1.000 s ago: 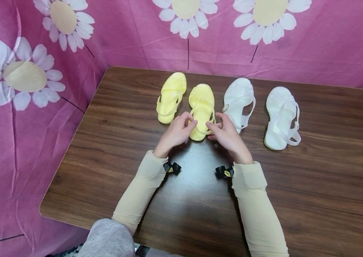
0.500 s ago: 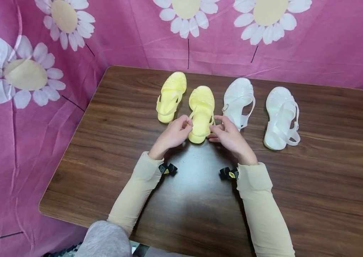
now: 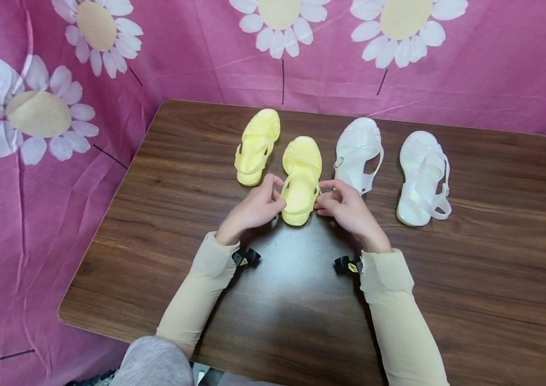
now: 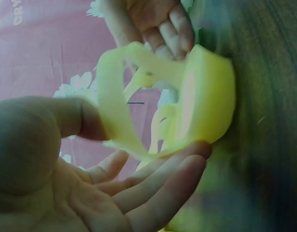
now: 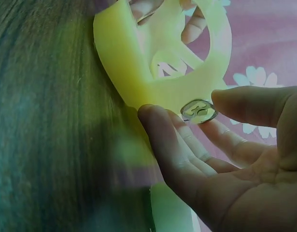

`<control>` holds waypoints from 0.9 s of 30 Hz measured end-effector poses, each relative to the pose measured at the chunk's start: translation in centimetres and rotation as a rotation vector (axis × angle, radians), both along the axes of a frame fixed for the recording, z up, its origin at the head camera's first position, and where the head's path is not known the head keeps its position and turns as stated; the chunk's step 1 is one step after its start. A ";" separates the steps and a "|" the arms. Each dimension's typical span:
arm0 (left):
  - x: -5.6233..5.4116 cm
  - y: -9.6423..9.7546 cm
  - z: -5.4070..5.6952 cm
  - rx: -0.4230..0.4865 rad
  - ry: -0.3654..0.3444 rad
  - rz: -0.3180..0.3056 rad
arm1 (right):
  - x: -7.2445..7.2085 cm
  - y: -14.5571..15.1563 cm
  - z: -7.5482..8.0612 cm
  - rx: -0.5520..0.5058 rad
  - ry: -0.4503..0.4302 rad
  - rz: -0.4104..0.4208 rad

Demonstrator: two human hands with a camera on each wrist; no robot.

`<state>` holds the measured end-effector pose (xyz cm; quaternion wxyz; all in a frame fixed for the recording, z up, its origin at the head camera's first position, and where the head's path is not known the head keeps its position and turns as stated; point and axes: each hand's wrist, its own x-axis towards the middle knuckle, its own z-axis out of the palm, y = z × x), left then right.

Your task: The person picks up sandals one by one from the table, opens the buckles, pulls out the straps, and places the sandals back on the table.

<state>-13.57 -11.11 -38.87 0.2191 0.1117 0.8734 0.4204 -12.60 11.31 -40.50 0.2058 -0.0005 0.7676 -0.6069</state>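
Observation:
A yellow jelly sandal [image 3: 298, 198] stands on the table between both hands, toe pointing away, heel strap toward me. My left hand [image 3: 252, 209] holds its left side; in the left wrist view the thumb lies at the strap and the fingertips [image 4: 201, 149] at the heel. On its right side my right hand [image 3: 347, 210] holds it, the thumb by the strap's metal buckle [image 5: 199, 111] and the fingers along the sole's edge. A matching yellow sandal [image 3: 258, 145] lies just left and farther back.
Two white translucent sandals, a nearer one [image 3: 357, 153] beside my right hand and another [image 3: 420, 179] farther right, lie on the brown wooden table [image 3: 500, 257]. Pink cloth [image 3: 234, 80] with daisies hangs behind the table and at its left.
The yellow sandal between my hands has slid toward me, away from the back edge. Both hands have drawn back with it and spread slightly apart. The other sandals have stayed put.

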 end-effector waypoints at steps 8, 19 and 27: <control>0.0 -0.8 0.6 -0.050 0.012 -0.135 | 0.4 0.3 -0.2 0.047 0.039 0.047; 0.0 -2.1 0.6 -0.094 0.000 -0.346 | 1.3 0.6 -0.2 0.144 0.102 0.136; 0.0 -2.2 0.5 -0.088 -0.009 -0.385 | 1.4 0.6 -0.2 0.133 0.119 0.195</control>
